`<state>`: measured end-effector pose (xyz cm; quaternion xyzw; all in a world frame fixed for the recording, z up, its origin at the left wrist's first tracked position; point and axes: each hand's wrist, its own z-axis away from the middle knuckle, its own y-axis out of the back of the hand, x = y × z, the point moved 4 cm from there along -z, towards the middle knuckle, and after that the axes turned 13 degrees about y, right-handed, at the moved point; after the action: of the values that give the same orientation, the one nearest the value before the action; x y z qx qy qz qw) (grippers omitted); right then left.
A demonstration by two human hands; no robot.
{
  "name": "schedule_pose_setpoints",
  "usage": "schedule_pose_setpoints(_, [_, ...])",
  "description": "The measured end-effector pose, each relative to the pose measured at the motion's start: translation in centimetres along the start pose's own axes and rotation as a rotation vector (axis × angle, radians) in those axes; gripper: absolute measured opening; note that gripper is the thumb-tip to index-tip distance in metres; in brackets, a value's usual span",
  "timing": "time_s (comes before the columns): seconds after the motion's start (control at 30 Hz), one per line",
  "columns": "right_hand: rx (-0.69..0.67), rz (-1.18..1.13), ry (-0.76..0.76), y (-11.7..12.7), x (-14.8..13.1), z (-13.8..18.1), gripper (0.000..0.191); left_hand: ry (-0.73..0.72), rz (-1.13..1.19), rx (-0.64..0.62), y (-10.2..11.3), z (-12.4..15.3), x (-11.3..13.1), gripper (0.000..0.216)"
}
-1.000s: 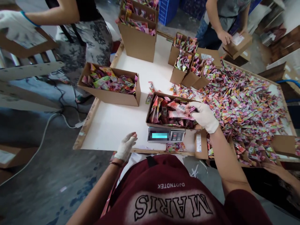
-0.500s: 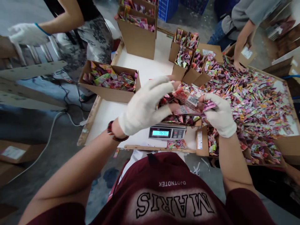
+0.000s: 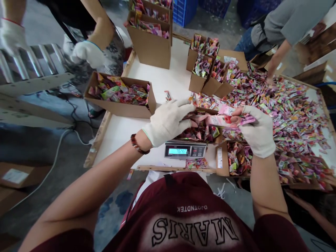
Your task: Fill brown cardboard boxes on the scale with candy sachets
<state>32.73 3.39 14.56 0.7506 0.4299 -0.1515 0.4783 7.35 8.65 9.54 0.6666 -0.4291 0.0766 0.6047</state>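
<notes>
My right hand (image 3: 256, 131), in a white glove with bare fingertips, grips a few pink snack packets (image 3: 219, 120) over a cardboard box (image 3: 217, 140). The gloved left hand (image 3: 169, 122) reaches over the box's left side, a pinkish packet end lying between its thumb and fingers. More packets (image 3: 201, 133) fill the box below. The box sits on a digital scale (image 3: 185, 150) with a lit blue display. Between the hands, the packets partly hide the box's far side.
A packet-filled carton (image 3: 118, 105) stands left, taller cartons (image 3: 149, 43) behind it. Small filled boxes (image 3: 207, 66) stand at the back. A large packet heap (image 3: 291, 105) covers the table's right side. Co-workers stand left and right; a roller conveyor (image 3: 34, 66) is at far left.
My left hand has lowered and moved slightly right toward the box. My right hand has shifted right with packets. The scale reading has changed. The co-worker's gloved hand at left has moved.
</notes>
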Motion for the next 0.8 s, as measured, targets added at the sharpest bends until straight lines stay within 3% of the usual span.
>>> schedule_pose_setpoints(0.13, [0.061, -0.06, 0.084, 0.0, -0.5, -0.4, 0.011, 0.032, 0.105, 0.037, 1.2, -0.2, 1.1, 0.046])
schedule_pose_setpoints(0.4, [0.092, -0.118, 0.215, -2.5, -2.0, -1.8, 0.007, 0.139, 0.381, -0.026, 2.7, -0.7, 4.5, 0.025])
schedule_pose_setpoints(0.8, [0.011, -0.04, 0.219, -2.2, -0.7, -1.7, 0.013, 0.206, 0.396, -0.027, 1.8, -1.1, 4.4, 0.018])
